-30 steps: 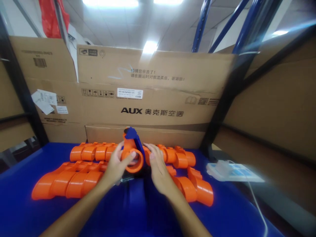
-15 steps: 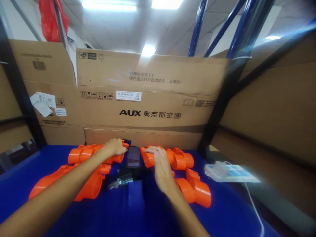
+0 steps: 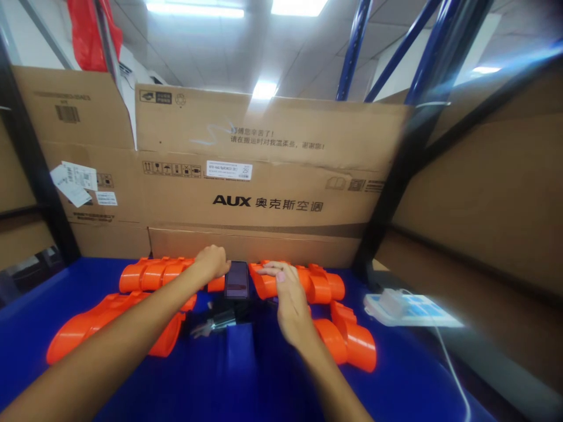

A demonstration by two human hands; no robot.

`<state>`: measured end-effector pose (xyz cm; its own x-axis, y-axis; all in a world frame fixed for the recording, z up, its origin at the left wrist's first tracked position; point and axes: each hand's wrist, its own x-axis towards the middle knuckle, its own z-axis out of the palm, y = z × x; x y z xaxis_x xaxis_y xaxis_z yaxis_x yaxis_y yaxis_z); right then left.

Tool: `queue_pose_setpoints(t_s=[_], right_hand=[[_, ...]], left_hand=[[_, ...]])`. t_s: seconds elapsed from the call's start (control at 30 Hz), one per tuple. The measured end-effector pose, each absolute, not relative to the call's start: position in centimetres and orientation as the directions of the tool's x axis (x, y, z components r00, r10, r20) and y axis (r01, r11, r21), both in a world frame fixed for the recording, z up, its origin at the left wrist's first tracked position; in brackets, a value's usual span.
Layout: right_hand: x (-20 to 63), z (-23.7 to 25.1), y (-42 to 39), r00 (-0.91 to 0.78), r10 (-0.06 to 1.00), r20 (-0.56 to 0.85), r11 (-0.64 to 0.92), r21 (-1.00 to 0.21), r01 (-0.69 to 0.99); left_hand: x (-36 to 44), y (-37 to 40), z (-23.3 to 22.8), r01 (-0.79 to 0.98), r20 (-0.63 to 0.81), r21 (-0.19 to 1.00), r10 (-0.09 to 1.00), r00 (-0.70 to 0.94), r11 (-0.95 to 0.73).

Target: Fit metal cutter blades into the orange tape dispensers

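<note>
Left hand (image 3: 212,261) curled loosely over the end of the back row of orange fittings (image 3: 153,274), fingers bent, resting on it. Phone (image 3: 237,279) stands just right of that hand. Right hand (image 3: 288,296) beyond it, fingers stretched flat together on the right-hand fittings (image 3: 319,284). Blue table (image 3: 246,375) beneath; cardboard boxes (image 3: 264,176) behind both hands.

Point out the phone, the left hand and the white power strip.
phone (image 3: 237,279): head view, middle of its dark screen.
left hand (image 3: 212,262): head view, back of the hand.
white power strip (image 3: 411,310): head view, its top face.
</note>
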<state>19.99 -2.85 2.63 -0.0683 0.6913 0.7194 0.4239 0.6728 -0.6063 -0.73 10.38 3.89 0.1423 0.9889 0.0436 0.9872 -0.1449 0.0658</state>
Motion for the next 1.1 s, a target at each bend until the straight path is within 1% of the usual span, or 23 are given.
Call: queue_pose_setpoints(t_s=[0.13, 0.23, 0.33, 0.4, 0.5, 0.57, 0.67, 0.77, 0.87, 0.93, 0.97, 1.03, 1.1], right_hand=[[20.1, 2.7, -2.8, -0.054, 0.695, 0.717, 0.662, -0.609, 0.436], [20.0, 2.7, -2.8, -0.044, 0.696, 0.717, 0.655, -0.608, 0.448], [20.0, 2.7, -2.6, -0.057, 0.691, 0.721, 0.658, -0.594, 0.464], [20.1, 2.7, -2.5, -0.072, 0.689, 0.721, 0.660, -0.583, 0.474], [20.2, 2.6, -2.4, -0.079, 0.689, 0.720, 0.658, -0.577, 0.483], [20.2, 2.7, -2.4, -0.079, 0.689, 0.721, 0.658, -0.575, 0.486], [20.2, 2.8, -2.6, -0.079, 0.687, 0.723, 0.658, -0.572, 0.489], [20.1, 3.0, -2.7, -0.075, 0.686, 0.724, 0.660, -0.574, 0.485], [20.1, 3.1, -2.7, -0.066, 0.691, 0.719, 0.659, -0.590, 0.467], [20.0, 3.1, -2.5, -0.054, 0.715, 0.697, 0.650, -0.634, 0.420], [19.9, 3.0, -2.4, -0.044, 0.738, 0.673, 0.638, -0.675, 0.372], [19.7, 2.8, -2.2, -0.038, 0.804, 0.593, 0.586, -0.781, 0.216], [19.3, 2.4, -2.0, -0.061, 0.871, 0.488, 0.489, -0.872, 0.006]], left_hand=[[-3.9, 9.9, 5.2, 0.962, 0.054, 0.010, 0.960, 0.273, -0.274], [-6.9, 9.4, 5.3, 0.935, 0.019, -0.026, 0.935, 0.354, -0.354], [-9.1, 9.1, 4.2, 0.920, -0.033, -0.043, 0.921, 0.388, -0.389], [-9.9, 8.9, 3.0, 0.909, -0.040, -0.046, 0.910, 0.412, -0.414], [-10.1, 8.8, 1.7, 0.896, 0.004, -0.059, 0.897, 0.442, -0.441], [-10.1, 8.8, 1.6, 0.895, 0.029, -0.071, 0.896, 0.442, -0.439], [-10.3, 8.9, 3.1, 0.892, 0.069, -0.092, 0.891, 0.449, -0.443], [-10.7, 8.6, 6.3, 0.882, 0.126, -0.117, 0.875, 0.468, -0.456], [-10.7, 7.1, 10.2, 0.841, 0.225, -0.178, 0.811, 0.540, -0.510], [-9.8, 5.1, 12.2, 0.801, 0.304, -0.181, 0.742, 0.598, -0.571], [-9.1, 3.8, 12.8, 0.768, 0.327, -0.179, 0.699, 0.636, -0.615], [-7.2, 1.1, 13.2, 0.685, 0.359, -0.173, 0.602, 0.713, -0.708], [-4.9, -1.6, 12.4, 0.598, 0.366, -0.178, 0.511, 0.778, -0.782]])
